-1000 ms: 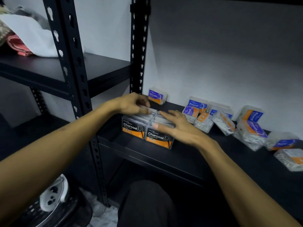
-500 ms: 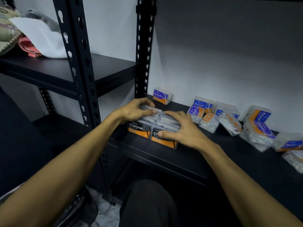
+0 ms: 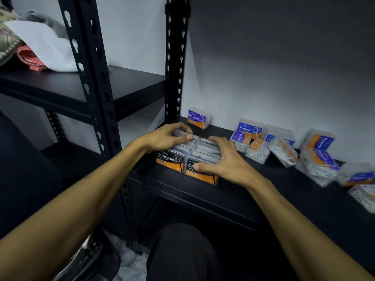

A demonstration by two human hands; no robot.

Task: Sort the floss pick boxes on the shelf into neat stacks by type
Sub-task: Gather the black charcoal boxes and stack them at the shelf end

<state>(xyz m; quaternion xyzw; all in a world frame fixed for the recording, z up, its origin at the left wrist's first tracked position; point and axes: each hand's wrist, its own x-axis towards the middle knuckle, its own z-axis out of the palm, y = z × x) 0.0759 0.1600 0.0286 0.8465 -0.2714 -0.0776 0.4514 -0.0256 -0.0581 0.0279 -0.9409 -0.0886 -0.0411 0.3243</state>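
Dark trouser knee nearest, low in the middle. Beyond it, black shelf running near-left to far-right. On its near-left end, Charcoal boxes packed side by side in two rows, orange labels facing near. Left hand curled over the left row, fingertips pinching a lid edge; right hand spread over the right row, thumb pressed on the near label, fingers bent round the far side. Both clamped on the block, hands close but not touching. Step in hand, by the look: squaring up the Charcoal group. Farther right, jumbled Round and Smooth boxes, tilted, some leaning on each other. Far back, lone Smooth box upright by the wall. Next, probably: letting go, reaching right, separating Round from Smooth.
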